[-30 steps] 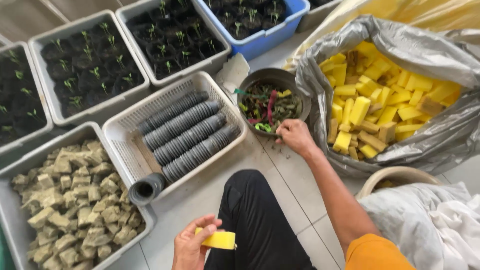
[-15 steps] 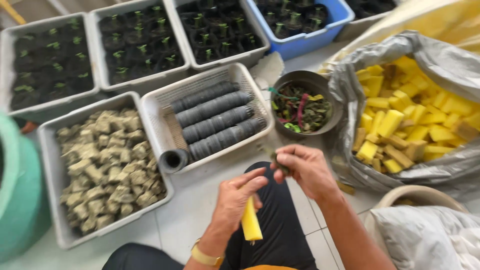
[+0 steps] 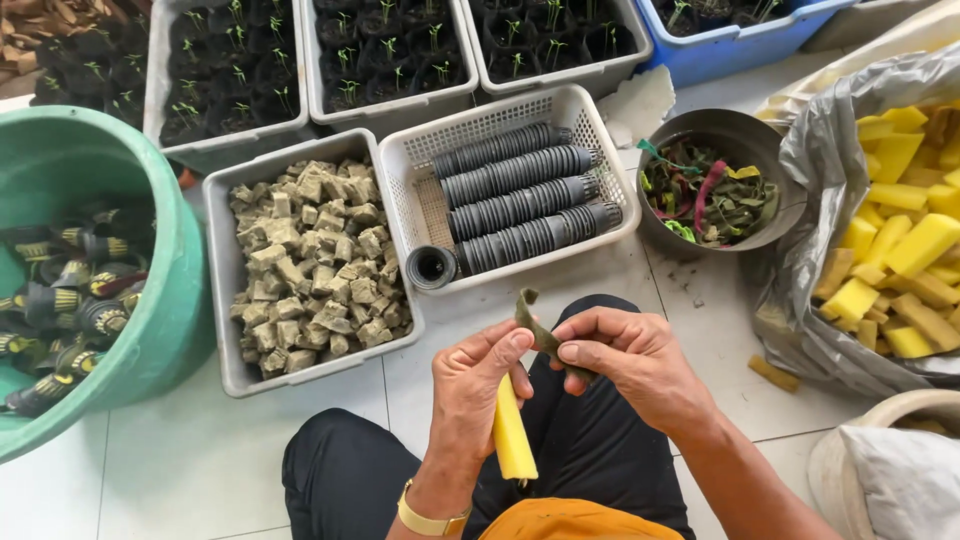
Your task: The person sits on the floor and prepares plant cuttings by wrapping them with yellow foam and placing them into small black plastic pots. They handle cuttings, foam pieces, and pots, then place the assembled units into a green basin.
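Head view: left hand (image 3: 470,385) holds a yellow sponge strip (image 3: 512,440) upright, fingers closed around its top. Right hand (image 3: 630,360) pinches a dark green cutting (image 3: 535,325) between thumb and forefinger, just beside the left thumb, over the person's black-trousered lap. Beyond the hands on the tiled floor sits a white basket (image 3: 590,115) of stacked black net pots (image 3: 520,195), with a grey tray of brown cubes (image 3: 310,260) to its left. A metal bowl of cuttings (image 3: 710,190) lies far right, next to a bag of yellow sponges (image 3: 900,250). A green tub (image 3: 90,170) stands at left; seedling trays (image 3: 380,50) line the far edge.
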